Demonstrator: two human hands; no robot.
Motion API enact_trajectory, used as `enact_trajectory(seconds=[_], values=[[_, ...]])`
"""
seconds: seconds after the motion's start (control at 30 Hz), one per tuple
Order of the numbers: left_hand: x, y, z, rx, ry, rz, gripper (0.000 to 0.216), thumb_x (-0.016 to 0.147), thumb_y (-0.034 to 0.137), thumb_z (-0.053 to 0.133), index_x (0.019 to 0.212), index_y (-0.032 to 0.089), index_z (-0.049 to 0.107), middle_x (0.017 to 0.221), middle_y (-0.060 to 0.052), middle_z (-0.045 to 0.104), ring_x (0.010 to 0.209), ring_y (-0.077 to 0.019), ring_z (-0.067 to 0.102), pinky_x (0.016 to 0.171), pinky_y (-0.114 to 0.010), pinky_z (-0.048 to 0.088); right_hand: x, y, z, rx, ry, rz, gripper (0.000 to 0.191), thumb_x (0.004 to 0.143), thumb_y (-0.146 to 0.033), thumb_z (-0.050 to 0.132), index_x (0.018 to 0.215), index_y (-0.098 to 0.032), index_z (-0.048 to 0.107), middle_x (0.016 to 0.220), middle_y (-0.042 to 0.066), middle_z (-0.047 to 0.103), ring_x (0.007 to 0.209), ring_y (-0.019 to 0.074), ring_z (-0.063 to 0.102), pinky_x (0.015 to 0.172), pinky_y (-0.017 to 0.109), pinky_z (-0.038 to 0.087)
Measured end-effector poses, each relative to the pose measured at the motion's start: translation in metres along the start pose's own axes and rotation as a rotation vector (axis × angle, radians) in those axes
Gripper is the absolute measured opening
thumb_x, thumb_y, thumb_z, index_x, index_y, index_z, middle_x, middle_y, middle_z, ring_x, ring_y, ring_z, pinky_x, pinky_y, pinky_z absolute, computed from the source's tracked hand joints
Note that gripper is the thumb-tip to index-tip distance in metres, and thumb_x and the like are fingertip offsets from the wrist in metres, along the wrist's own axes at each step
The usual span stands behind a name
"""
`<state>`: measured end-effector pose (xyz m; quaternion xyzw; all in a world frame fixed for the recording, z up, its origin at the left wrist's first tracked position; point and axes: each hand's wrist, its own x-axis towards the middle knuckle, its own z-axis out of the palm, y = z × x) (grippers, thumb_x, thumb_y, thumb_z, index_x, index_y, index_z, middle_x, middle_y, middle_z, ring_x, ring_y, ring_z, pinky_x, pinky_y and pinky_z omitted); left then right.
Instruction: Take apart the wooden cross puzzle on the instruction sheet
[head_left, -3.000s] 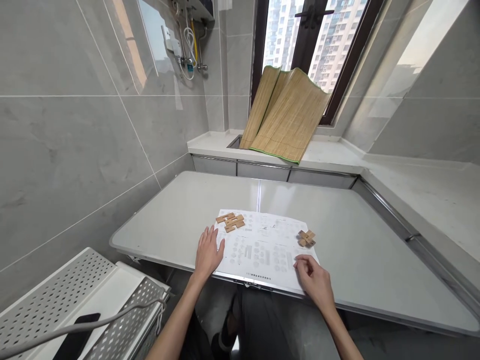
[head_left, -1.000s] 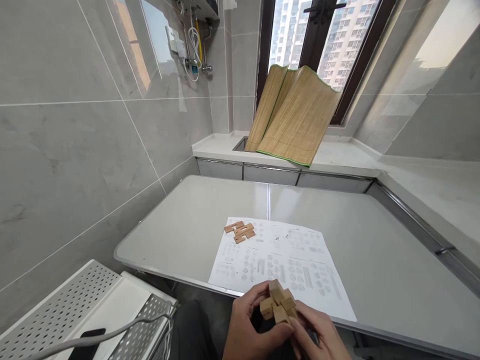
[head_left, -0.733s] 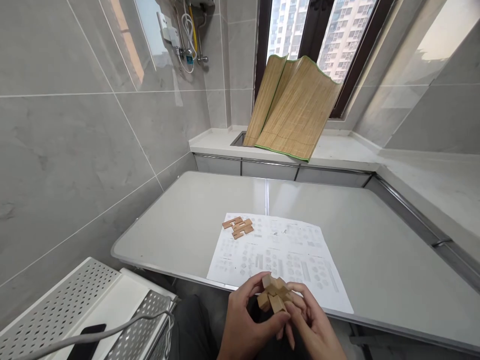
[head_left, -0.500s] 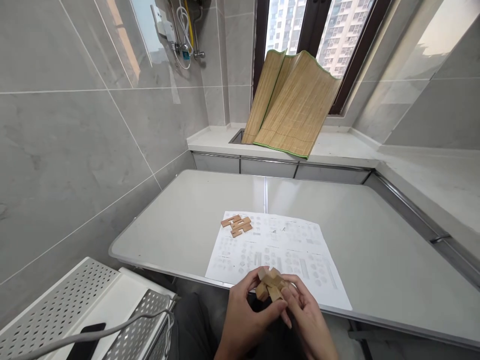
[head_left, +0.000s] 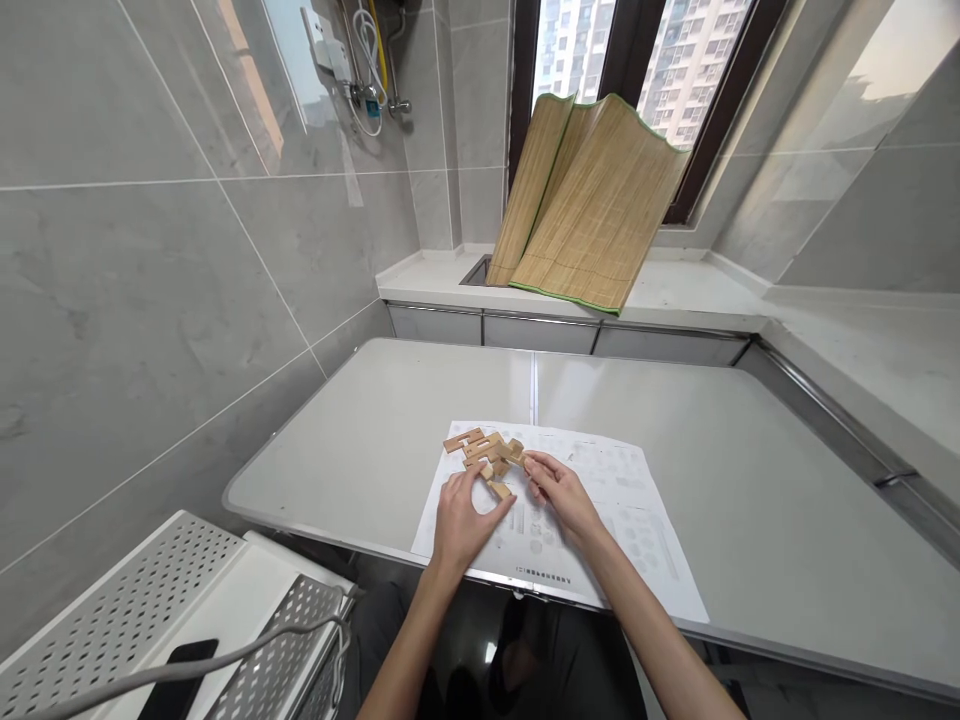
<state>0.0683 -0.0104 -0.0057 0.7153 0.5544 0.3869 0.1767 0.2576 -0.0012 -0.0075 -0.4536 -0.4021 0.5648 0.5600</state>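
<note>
Both hands pinch a small wooden puzzle cluster over the printed sheet.

Left hand [head_left: 459, 515] and right hand [head_left: 559, 490] meet fingertip to fingertip on the wooden puzzle cluster [head_left: 501, 462], each closed narrowly around a part of it, apparently so the interlocking blocks stay together while they rest low over the instruction sheet [head_left: 592, 520]. Just beyond the left fingertips, touching or nearly touching the cluster, lie the loose flat wooden pieces [head_left: 471, 443], kept within easy reach. The sheet lies flat under both wrists on the grey table [head_left: 750, 500], its diagrams facing the person. Half a second ago the cluster was held up near the body, off the table's near edge; now both arms are stretched forward and the cluster sits beside the loose pieces. A bamboo mat [head_left: 592, 200] leans at the window far ahead.
</note>
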Motion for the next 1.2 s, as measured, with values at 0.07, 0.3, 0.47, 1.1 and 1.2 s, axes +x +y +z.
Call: enact_trajectory(seconds=[0.07,0.3,0.47,1.1,1.2], values=[[0.001,-0.015,-0.002,0.065,0.063,0.000,0.056,0.083,0.040,0.081,0.133,0.024,0.062,0.123,-0.009,0.072,0.119,-0.0321,0.065,0.106,-0.049,0.051,0.012,0.002,0.001,-0.045,-0.011,-0.018,0.059,0.075,-0.066,0.083,0.108,-0.017,0.076,0.075,0.001,0.064,0.056,0.0106,0.044,0.051,0.025,0.034],[0.001,-0.035,-0.018,0.191,0.116,0.008,0.048,0.086,0.039,0.078,0.127,0.022,0.062,0.124,-0.012,0.067,0.126,-0.0343,0.058,0.109,-0.052,0.048,0.023,0.019,-0.001,-0.210,0.031,-0.088,0.067,0.081,-0.074,0.072,0.110,-0.014,0.072,0.065,-0.001,0.062,0.051,0.0114,0.044,0.047,0.025,0.032],[0.002,-0.043,-0.014,0.217,0.105,0.009,0.047,0.085,0.039,0.078,0.126,0.021,0.062,0.131,-0.014,0.063,0.130,-0.0364,0.052,0.113,-0.056,0.043,0.019,0.025,-0.005,-0.364,0.208,-0.169,0.065,0.086,-0.076,0.064,0.112,-0.016,0.069,0.081,0.005,0.070,0.060,0.0160,0.055,0.059,0.029,0.045],[-0.002,-0.059,-0.019,0.125,-0.013,-0.067,0.071,0.087,0.041,0.078,0.149,0.025,0.050,0.146,-0.014,0.056,0.140,-0.0354,0.047,0.118,-0.055,0.040,0.009,0.021,-0.010,-0.689,0.268,-0.192,0.056,0.085,-0.068,0.066,0.109,-0.018,0.073,0.090,0.008,0.079,0.068,0.0212,0.065,0.072,0.034,0.051],[-0.007,-0.073,-0.037,0.093,-0.022,-0.073,0.060,0.093,0.044,0.069,0.147,0.024,0.051,0.148,-0.013,0.055,0.140,-0.0330,0.049,0.119,-0.053,0.041,-0.020,0.010,-0.033,-0.653,0.262,-0.170,0.056,0.086,-0.066,0.066,0.114,-0.017,0.073,0.098,0.011,0.079,0.074,0.0232,0.070,0.072,0.036,0.054]])
